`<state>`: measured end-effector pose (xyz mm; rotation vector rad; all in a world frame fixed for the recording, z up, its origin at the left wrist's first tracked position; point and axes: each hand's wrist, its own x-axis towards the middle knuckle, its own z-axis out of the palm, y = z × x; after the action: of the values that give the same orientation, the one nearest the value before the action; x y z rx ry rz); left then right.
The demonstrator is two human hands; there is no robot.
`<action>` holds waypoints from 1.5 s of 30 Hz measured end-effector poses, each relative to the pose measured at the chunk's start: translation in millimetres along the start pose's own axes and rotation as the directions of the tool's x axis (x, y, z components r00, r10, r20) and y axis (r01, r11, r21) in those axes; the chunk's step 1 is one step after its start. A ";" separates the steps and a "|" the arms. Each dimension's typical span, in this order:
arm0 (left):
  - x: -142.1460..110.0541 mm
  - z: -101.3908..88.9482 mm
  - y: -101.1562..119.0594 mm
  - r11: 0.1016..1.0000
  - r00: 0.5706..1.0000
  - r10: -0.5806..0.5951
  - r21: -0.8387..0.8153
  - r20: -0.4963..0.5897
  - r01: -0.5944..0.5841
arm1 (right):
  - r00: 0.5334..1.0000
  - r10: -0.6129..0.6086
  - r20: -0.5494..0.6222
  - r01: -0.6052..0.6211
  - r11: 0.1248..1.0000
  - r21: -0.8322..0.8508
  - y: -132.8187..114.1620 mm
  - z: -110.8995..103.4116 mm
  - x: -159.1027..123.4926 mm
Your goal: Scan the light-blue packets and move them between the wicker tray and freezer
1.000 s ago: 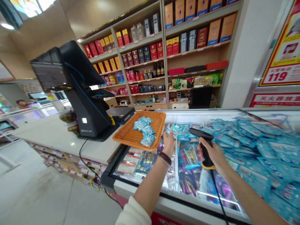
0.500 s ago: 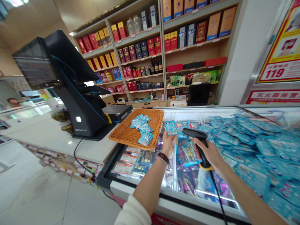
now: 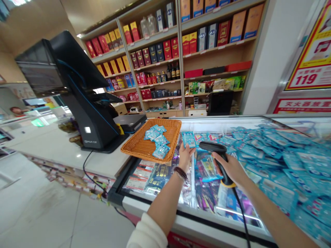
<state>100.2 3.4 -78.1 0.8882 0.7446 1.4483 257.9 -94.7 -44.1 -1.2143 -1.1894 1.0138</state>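
Note:
My left hand (image 3: 185, 156) pinches a small blue packet (image 3: 188, 138) upright above the glass freezer lid. My right hand (image 3: 231, 167) grips a black barcode scanner (image 3: 216, 152) by its handle, its head level with the packet and just right of it. A cable runs from the scanner down past my right forearm. To the left, a woven orange basket (image 3: 138, 148) holds several of the same blue packets (image 3: 156, 139).
A heap of blue packets (image 3: 279, 162) covers the freezer lid at right. A black checkout terminal (image 3: 85, 103) stands on the white counter (image 3: 51, 148) at left, its cable hanging over the edge. Shelves of boxes and bottles (image 3: 178, 55) fill the back wall.
My left hand lifted a blue packet off the pile and now holds it upright in front of the scanner. The scanner shifted a little left toward it.

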 end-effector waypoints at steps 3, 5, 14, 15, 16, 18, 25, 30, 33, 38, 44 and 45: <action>-0.1 0.2 0.1 1.000 1.000 0.006 0.000 0.004 -0.006 | 1.000 -0.005 -0.001 0.005 1.000 -0.013 2.1 -0.9 0.8; 0.7 0.1 -0.7 1.000 1.000 0.005 -0.002 -0.005 -0.005 | 1.000 -0.011 0.006 0.011 0.999 -0.032 4.8 -2.6 1.8; 1.0 -2.6 -6.1 0.998 0.999 0.049 -0.036 0.002 -0.049 | 1.000 -0.018 -0.013 0.019 0.999 0.039 16.4 -7.6 4.8; 0.7 -2.4 -6.8 0.998 0.999 0.053 -0.020 0.008 -0.053 | 1.000 -0.011 -0.022 0.012 0.999 0.051 16.3 -10.1 5.2; 0.6 -1.7 -7.7 0.998 0.998 0.056 0.001 0.014 -0.056 | 1.000 0.000 -0.031 0.002 0.998 0.057 15.6 -13.9 5.4; 1.4 1.4 -10.6 0.997 0.998 0.055 0.050 0.025 -0.056 | 0.998 0.013 -0.057 -0.010 0.998 0.056 12.7 -26.2 5.0; 4.4 43.5 -27.9 0.989 0.996 -0.019 0.146 0.088 0.006 | 0.938 -0.017 -0.346 0.010 1.000 -0.023 -6.9 -108.3 -8.5; -3.4 94.3 -42.9 0.979 0.963 -0.076 0.202 0.258 0.023 | 0.865 -0.001 -0.502 -0.045 0.996 -0.081 -22.1 -175.9 -29.7; -5.3 131.2 -54.2 0.973 0.933 -0.123 0.225 0.338 0.047 | 0.824 -0.019 -0.566 -0.030 0.997 -0.077 -30.5 -205.3 -44.5; -5.9 198.3 -63.4 0.960 0.882 -0.215 0.257 0.420 0.111 | 0.758 -0.006 -0.652 -0.004 1.000 -0.014 -35.5 -228.8 -61.2; -11.6 224.6 -43.9 0.987 0.863 -0.149 0.121 0.483 0.103 | 0.756 0.035 -0.653 -0.060 0.998 -0.016 -27.7 -226.3 -66.7; -11.8 219.4 -39.7 0.991 0.857 -0.125 0.106 0.501 0.082 | 0.759 0.040 -0.650 -0.069 0.997 -0.019 -26.9 -222.7 -66.1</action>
<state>309.6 -18.2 -3.6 1.2121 0.4440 1.0229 468.7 -192.4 -18.0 -1.4792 -0.6211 0.5185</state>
